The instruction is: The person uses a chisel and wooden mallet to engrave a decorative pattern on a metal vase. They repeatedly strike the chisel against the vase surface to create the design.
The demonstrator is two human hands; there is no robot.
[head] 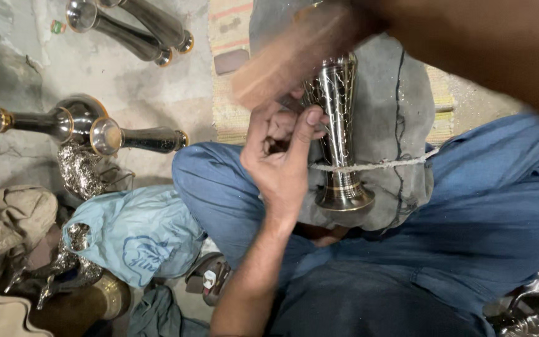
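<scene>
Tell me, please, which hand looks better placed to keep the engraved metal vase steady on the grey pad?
Probably the left hand: its thumb presses on the vase lying on the grey pad. The right hand is blurred above it.

The floor (132,81) is rough grey concrete with cracks. Two dark metal vases (129,28) with gold rims lie on it at the top, side by side. Two more vases (88,128) lie at the left, close together. Below them is a crumpled piece of shiny foil (79,168), then a light blue plastic bag (135,234). A striped woven mat (229,68) covers the floor further right.
</scene>
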